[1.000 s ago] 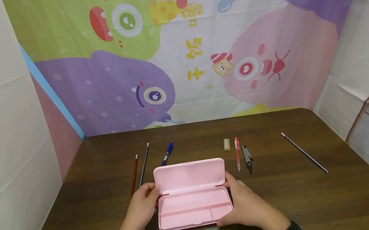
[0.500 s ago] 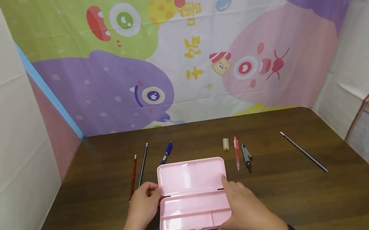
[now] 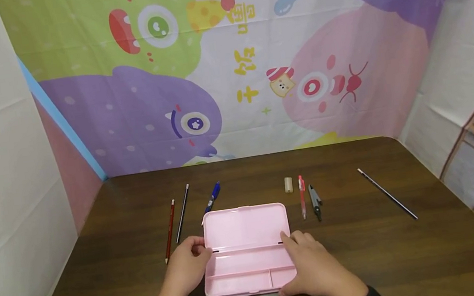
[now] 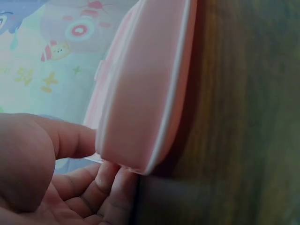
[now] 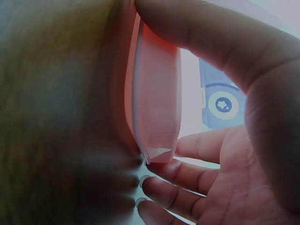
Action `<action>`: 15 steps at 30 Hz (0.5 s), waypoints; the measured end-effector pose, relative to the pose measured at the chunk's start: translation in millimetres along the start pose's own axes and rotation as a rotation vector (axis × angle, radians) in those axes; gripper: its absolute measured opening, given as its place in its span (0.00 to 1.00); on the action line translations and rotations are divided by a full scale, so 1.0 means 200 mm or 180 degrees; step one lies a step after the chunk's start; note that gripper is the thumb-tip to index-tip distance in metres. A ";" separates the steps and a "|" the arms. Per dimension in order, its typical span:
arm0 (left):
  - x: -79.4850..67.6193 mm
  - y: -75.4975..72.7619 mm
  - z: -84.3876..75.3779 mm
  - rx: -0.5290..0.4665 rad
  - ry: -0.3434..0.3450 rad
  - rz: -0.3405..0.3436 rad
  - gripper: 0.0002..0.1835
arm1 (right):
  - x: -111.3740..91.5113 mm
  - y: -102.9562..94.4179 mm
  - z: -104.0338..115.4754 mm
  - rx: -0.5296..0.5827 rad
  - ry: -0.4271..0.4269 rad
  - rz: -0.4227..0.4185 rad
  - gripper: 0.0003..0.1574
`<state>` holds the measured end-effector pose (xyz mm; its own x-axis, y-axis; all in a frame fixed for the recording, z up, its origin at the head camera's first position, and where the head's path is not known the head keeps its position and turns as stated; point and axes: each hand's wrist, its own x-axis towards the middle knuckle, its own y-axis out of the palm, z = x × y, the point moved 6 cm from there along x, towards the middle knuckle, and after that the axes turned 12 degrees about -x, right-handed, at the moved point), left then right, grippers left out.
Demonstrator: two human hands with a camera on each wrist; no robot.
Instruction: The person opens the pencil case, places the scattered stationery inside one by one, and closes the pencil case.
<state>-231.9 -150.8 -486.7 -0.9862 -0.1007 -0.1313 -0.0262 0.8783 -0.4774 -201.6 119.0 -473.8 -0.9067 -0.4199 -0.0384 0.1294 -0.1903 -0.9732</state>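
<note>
An open pink pencil case (image 3: 247, 261) lies in front of me in the head view, its lid (image 3: 246, 227) folded back at the far side. Its tray is bare, with one long section behind and two smaller ones in front. My left hand (image 3: 186, 263) holds the left end near the hinge; in the left wrist view, its fingers are at the case's back corner. Across the right end, my right hand (image 3: 315, 267) grips the case, thumb at the front corner and forefinger by the hinge. The right wrist view shows the other fingertips behind the case (image 5: 159, 93).
Left of the case lie a red pencil (image 3: 170, 232), a dark pencil (image 3: 182, 213) and a blue pen (image 3: 212, 197). Behind it on the right are an eraser (image 3: 288, 184), a red pen (image 3: 302, 197) and a grey compass (image 3: 315, 202). Another pencil (image 3: 388, 193) lies far right on the table (image 3: 413, 255).
The case has turned slightly straight, and its lid shows taller than one second ago. My right forefinger has come over the lid's right edge near the hinge. The loose items stay put.
</note>
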 end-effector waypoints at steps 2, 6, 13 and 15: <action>0.00 0.01 -0.01 0.0042 0.0051 0.0042 0.19 | 0.00 0.00 -0.01 0.0024 0.0013 0.0025 0.75; -0.02 0.03 -0.03 0.0132 0.0213 0.0242 0.27 | 0.01 0.01 -0.02 0.0077 0.0028 0.0057 0.74; -0.08 0.01 -0.06 0.0419 0.0824 0.0651 0.49 | 0.01 0.01 -0.02 0.0134 0.0046 0.0070 0.74; -0.09 0.00 -0.07 0.0604 0.0931 0.0795 0.53 | 0.00 0.00 -0.01 0.0144 0.0046 0.0043 0.74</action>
<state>-215.5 -141.6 -472.6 -0.9639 0.2650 -0.0242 0.2230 0.7546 -0.6172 -203.2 120.9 -475.2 -0.9104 -0.4101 -0.0551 0.1594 -0.2247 -0.9613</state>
